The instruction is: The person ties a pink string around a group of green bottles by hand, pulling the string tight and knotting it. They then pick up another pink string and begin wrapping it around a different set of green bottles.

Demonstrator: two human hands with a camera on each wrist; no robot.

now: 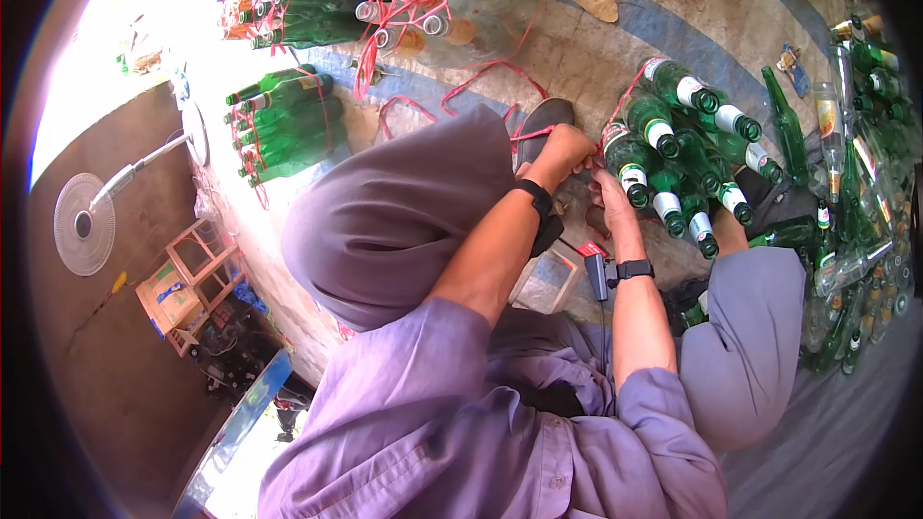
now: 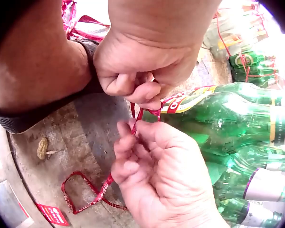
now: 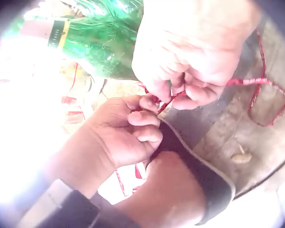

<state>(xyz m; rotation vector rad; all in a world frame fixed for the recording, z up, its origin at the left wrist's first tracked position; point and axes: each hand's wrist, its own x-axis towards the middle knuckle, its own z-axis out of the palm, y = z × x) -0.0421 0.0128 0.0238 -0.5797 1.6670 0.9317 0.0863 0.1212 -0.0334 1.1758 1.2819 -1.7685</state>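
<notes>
In the head view my left hand and right hand meet beside a bundle of green glass bottles, whose necks point toward me. Both hands pinch a thin red plastic strip at the bundle's edge. In the left wrist view, the left hand comes from above and the right hand from below, fingers curled and fingertips close together. A loose loop of the strip hangs below the right hand. Just past the left hand is my sandalled foot.
Bundles of clear bottles and green bottles, tied with red strip, stand ahead and to the left. Loose bottles pile up at the right. A white fan and wooden stools are far left. A peanut shell lies on the floor.
</notes>
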